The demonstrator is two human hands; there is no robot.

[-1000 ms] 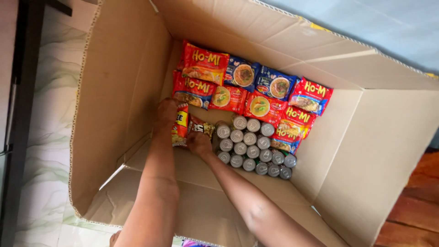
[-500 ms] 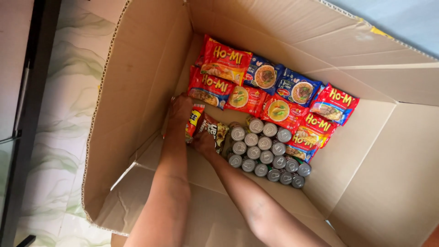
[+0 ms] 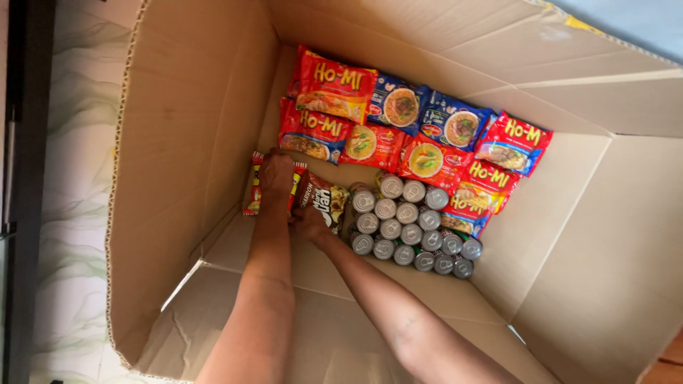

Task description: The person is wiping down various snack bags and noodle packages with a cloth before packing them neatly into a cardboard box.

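Note:
Both my arms reach down into a large open cardboard box (image 3: 185,142). My left hand (image 3: 276,175) lies on top of a red and yellow snack packet (image 3: 251,186) pressed against the box's left wall. My right hand (image 3: 311,222) grips the lower edge of a dark brown and red snack packet (image 3: 329,200) lying beside it. Just right of my right hand stands a tight block of several silver-topped cans (image 3: 407,224). Above them lie several red and blue instant noodle packs (image 3: 398,121) in rows.
The box's flaps (image 3: 590,78) stand open on all sides and its walls close in around my hands. Bare cardboard floor (image 3: 320,274) shows below the cans. Outside the box at left are pale marbled tiles (image 3: 67,178) and a dark frame (image 3: 25,178).
The view has shifted slightly, so the box contents sit more to the right. My hands have stayed on the two snack packets beside the cans, pressing them down.

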